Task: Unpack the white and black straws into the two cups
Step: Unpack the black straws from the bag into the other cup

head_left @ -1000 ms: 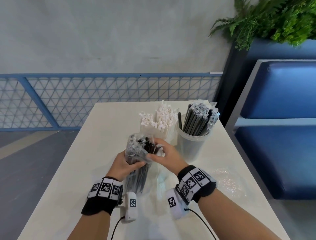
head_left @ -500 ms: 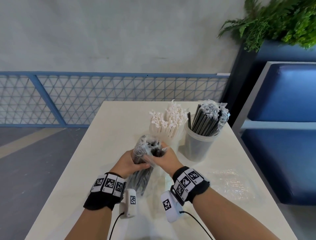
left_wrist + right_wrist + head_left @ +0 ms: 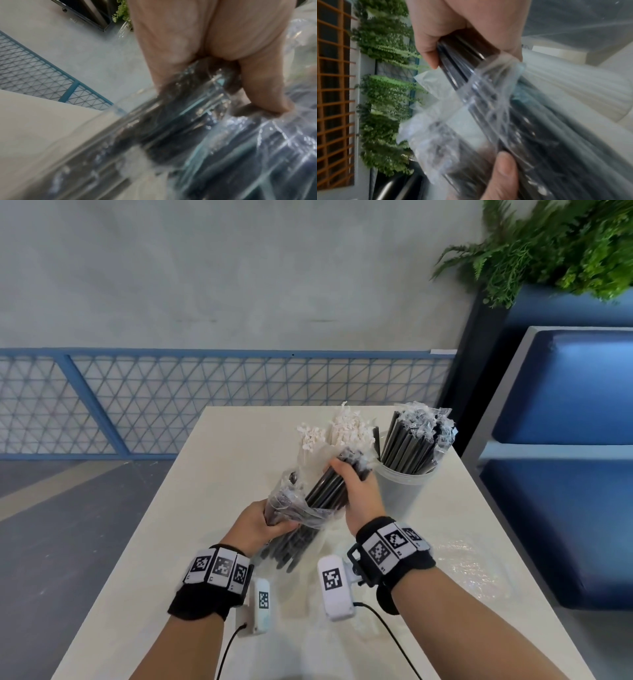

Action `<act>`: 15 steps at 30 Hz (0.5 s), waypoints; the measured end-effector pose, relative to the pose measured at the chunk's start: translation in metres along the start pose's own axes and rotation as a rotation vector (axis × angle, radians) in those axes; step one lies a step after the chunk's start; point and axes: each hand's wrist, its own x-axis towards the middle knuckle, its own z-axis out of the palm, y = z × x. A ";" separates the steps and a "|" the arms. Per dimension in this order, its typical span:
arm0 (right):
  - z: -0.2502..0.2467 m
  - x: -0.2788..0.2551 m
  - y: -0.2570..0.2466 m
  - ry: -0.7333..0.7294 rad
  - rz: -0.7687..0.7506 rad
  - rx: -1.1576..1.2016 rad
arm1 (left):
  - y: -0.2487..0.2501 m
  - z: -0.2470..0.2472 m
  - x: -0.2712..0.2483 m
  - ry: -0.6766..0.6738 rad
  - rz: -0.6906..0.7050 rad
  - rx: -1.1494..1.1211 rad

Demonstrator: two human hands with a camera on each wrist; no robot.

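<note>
Above the table (image 3: 205, 481), my right hand (image 3: 359, 491) grips a glossy bundle of black straws (image 3: 325, 487) half out of the crinkled clear bag (image 3: 291, 508) clutched by my left hand (image 3: 257, 525). Both wrist views blur; lower straw ends stay hidden.

The cup holding the white paper-wrapped straws (image 3: 342, 433) is hidden behind the bundle of black straws (image 3: 329, 487) and the right hand (image 3: 359, 491), so its shape cannot be told. Beside that bundle, the left hand's (image 3: 257, 525) fingertips vanish under the crinkled clear plastic bag (image 3: 291, 508). Both wrist views are motion-blurred; individual straws cannot be counted. The pale bench's (image 3: 171, 542) near edge is cut off.
</note>
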 end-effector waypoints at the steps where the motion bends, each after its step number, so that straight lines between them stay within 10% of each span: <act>1: -0.002 0.001 -0.002 0.005 0.008 0.039 | 0.002 0.000 -0.001 -0.010 0.003 0.020; 15: -0.019 0.009 -0.042 0.048 0.036 0.307 | 0.012 0.000 0.004 -0.006 0.032 0.114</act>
